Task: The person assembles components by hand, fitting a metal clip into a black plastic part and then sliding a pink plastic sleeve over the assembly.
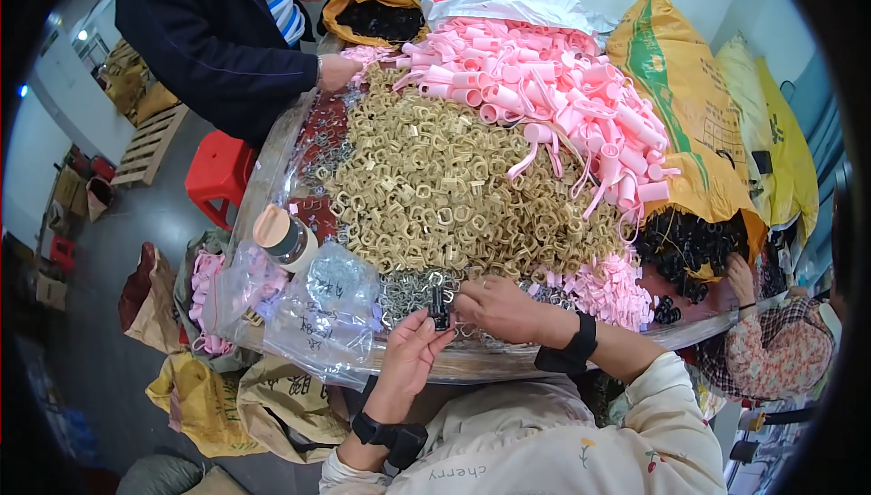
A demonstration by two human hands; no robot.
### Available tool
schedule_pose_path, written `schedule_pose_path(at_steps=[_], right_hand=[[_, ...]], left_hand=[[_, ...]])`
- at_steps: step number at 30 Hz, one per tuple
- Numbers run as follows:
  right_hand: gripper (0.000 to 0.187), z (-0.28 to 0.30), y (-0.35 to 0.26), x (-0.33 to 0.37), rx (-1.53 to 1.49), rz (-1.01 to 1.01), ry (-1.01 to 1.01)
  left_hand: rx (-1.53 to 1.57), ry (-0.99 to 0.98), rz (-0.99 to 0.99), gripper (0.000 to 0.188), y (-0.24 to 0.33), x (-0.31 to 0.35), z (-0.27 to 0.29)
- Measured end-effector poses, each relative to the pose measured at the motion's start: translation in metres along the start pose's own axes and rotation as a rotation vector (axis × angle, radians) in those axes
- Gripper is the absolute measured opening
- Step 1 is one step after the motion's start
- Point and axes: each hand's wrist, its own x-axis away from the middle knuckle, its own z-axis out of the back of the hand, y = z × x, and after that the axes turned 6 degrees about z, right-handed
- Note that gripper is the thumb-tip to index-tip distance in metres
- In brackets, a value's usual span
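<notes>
Near the table's front edge, my left hand (413, 348) pinches a small black plastic piece (440, 308) upright between thumb and fingers. Just to its right, my right hand (494, 307) is closed, its fingertips close to the black piece; whatever they hold is hidden. Behind the hands lies a strip of small silver metal pieces (404, 298). Beyond it spreads a large heap of beige ring-shaped plastic parts (435, 191). To the right of my right hand is a pile of small pink pieces (612, 291).
Pink tubes with straps (544, 87) cover the table's far side. A clear plastic bag (327, 304) and a lidded bottle (284, 236) stand at the left. Black parts (685, 245) spill from a yellow sack (676, 87) at the right. Co-workers' hands (337, 71) reach in from both sides.
</notes>
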Motion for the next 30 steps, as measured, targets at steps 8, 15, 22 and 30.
schedule_pose_path(at_steps=[8, 15, 22, 30], right_hand=[[0.009, 0.014, 0.002, 0.010, -0.335, -0.078, 0.127], [0.008, 0.017, -0.010, 0.018, -0.641, -0.317, 0.350], [0.009, 0.012, -0.019, 0.027, -0.633, -0.393, 0.391], [0.007, 0.035, -0.027, 0.024, -0.459, -0.210, 0.386]], left_hand=[[-0.075, -0.090, 0.014, 0.025, 0.003, -0.003, -0.013], [-0.064, -0.102, -0.068, 0.026, -0.004, -0.006, -0.025], [-0.050, -0.102, -0.142, 0.026, -0.013, -0.007, -0.029], [0.033, -0.103, 0.012, 0.024, -0.012, -0.003, -0.032]])
